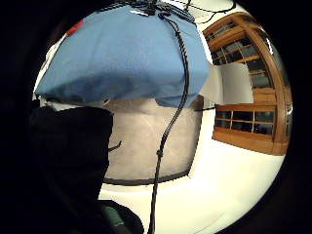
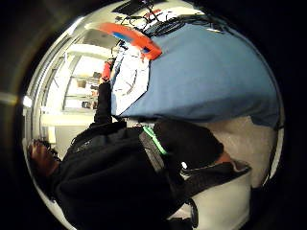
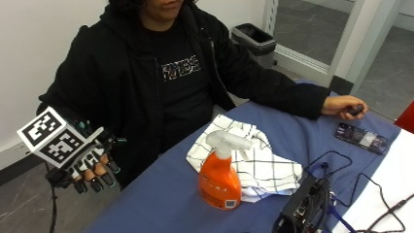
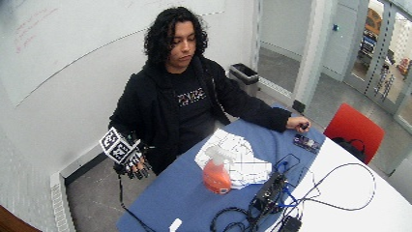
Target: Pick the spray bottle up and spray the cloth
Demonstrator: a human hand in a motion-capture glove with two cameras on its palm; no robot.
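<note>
The orange plastic spray bottle with a white trigger head (image 3: 220,174) stands upright on the blue-covered table (image 3: 162,204), its base touching the edge of the white cloth with a black grid check (image 3: 255,155), which lies crumpled just behind the bottle, toward the seated person. The gloved right hand (image 3: 91,172) hangs off the table's edge, well apart from the bottle and below the tabletop, fingers loosely curled downward and holding nothing, as far as the outside view lets me judge. The bare left hand (image 3: 343,106) rests on the table beyond the cloth, holding a small dark object, near a dark phone (image 3: 361,137).

The likeliest trouble is a topple: the bottle is tall on a narrow base, so a hand arriving low from the edge and brushing its side could knock it onto the cloth or toward the black box with cables (image 3: 304,206) close beside the bottle. A grasp at the neck seems safer.

On the hand's side of the bottle the blue surface runs bare to the table edge, a free lane in. The far side of the bottle is hemmed by box and wires, leaving little swing room there.
</note>
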